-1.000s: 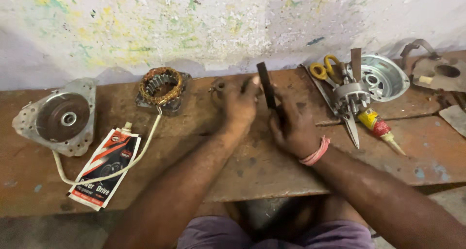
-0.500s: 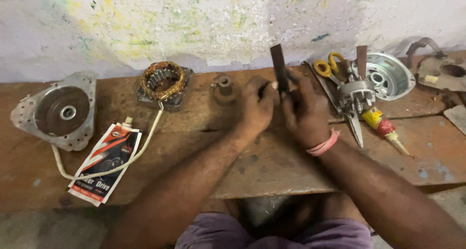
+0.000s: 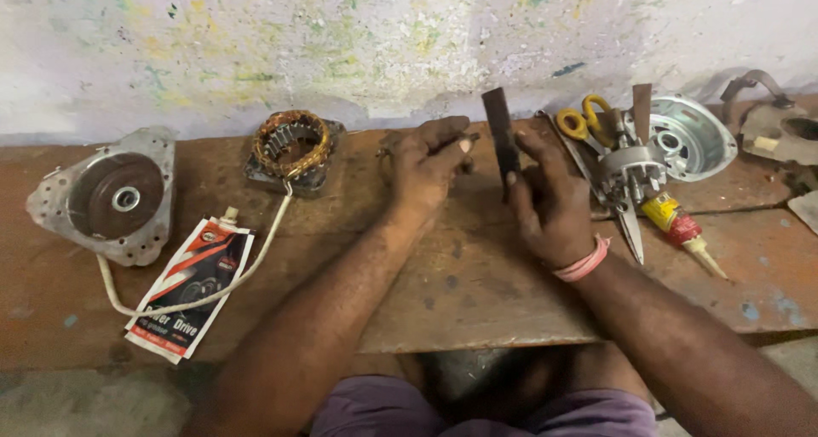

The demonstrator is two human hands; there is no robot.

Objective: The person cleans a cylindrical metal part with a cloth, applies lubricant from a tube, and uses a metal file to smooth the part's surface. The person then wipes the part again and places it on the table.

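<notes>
My right hand (image 3: pixel 545 200) grips a flat dark metal bar (image 3: pixel 500 133) and holds it upright above the wooden bench (image 3: pixel 443 292). A pink band circles that wrist. My left hand (image 3: pixel 429 163) rests just left of the bar, fingers curled over a small dark metal part (image 3: pixel 467 139) on the bench near the wall. Most of that part is hidden under the fingers.
A copper-wound stator (image 3: pixel 291 145) with a white cable lies left of my hands, beside a printed pouch (image 3: pixel 189 285) and a round motor end cover (image 3: pixel 115 197). To the right lie yellow-handled scissors (image 3: pixel 588 123), a motor housing (image 3: pixel 686 135), and a glue tube (image 3: pixel 677 224).
Both hands moved up toward the wall. The bar went from tilted to upright. My left hand now covers the small part that stood free half a second ago.
</notes>
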